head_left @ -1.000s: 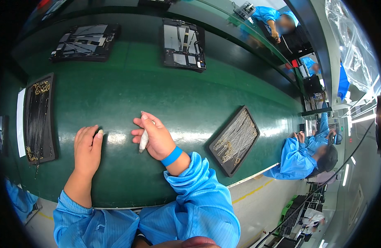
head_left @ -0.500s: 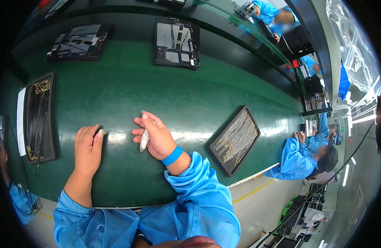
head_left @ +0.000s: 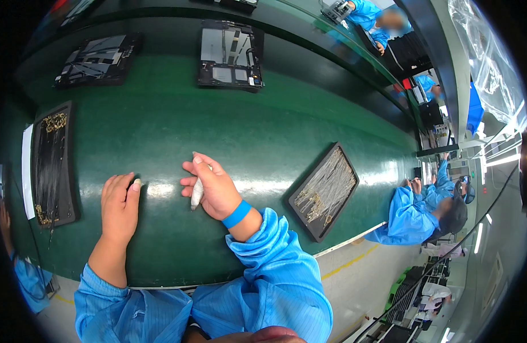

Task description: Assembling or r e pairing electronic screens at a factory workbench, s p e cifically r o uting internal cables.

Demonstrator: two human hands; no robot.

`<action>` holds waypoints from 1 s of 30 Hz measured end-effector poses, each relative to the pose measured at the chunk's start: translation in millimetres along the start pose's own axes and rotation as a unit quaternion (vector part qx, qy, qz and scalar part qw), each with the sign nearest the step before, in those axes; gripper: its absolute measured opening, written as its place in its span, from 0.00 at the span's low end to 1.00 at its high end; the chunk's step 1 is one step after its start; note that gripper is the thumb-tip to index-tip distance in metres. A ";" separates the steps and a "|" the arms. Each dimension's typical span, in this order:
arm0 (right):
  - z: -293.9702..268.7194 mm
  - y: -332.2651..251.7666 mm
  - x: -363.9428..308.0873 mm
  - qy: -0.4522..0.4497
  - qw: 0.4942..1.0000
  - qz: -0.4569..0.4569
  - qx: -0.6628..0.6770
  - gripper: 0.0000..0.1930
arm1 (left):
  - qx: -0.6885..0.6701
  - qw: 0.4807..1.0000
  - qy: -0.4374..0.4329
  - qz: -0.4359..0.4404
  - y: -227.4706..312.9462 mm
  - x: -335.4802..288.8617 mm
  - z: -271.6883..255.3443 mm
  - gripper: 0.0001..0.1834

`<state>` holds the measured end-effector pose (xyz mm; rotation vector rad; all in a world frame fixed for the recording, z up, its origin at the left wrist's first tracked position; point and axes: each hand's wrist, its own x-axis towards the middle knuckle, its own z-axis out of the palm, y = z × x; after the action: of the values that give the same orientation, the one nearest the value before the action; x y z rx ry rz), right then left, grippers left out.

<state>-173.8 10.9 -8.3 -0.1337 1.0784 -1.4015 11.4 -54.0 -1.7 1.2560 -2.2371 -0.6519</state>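
Note:
My left hand [head_left: 119, 208] rests on the green tabletop with its fingers stretched forward and nothing in it. To its right, my right hand [head_left: 213, 191] is turned partly palm-up, a blue band around its wrist. It is closed on a white, spindle-shaped tool [head_left: 197, 194], which looks wrapped and narrows to a point toward me. The thumb and curled fingers hide the tool's upper end. Right of this hand lies a black tray [head_left: 303, 220] of thin cables [head_left: 329, 186] with gold-coloured ends. Neither hand touches it.
Another black tray [head_left: 71, 163] of dark cables stands at the far left, beside a white strip [head_left: 28, 171]. Two opened flat electronic devices [head_left: 97, 60] lie at the back, below a shelf. Co-workers in blue sit to the right [head_left: 415, 214] and beyond the shelf.
The devices at the back and both trays sit slightly farther left in the picture. Both hands keep nearly the same pose, and the white tool stays in my right hand.

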 end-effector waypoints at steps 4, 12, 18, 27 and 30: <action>1.4 -1.6 0.6 -0.001 1.000 0.003 -0.001 0.25 | -0.003 1.000 0.001 -0.005 1.5 1.2 -0.8 0.14; -3.1 1.5 -0.4 0.002 1.000 0.004 -0.001 0.25 | -0.008 1.000 -0.005 -0.001 0.5 -0.2 2.7 0.13; 4.9 3.4 5.7 0.023 1.000 -0.001 0.009 0.22 | -0.013 1.000 0.012 0.002 -0.2 -0.2 -1.2 0.12; 42.6 -62.5 70.0 0.148 0.983 -0.017 0.110 0.27 | -0.034 0.999 0.005 0.006 -6.0 2.7 -3.7 0.11; 44.4 -85.8 103.3 0.191 0.967 -0.030 0.169 0.21 | -0.006 1.000 0.023 -0.001 0.4 3.7 -5.5 0.12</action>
<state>-226.0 -117.9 17.7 0.3675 1.1331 -1.6871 12.9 -58.0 3.4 1.2543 -2.1925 -0.6301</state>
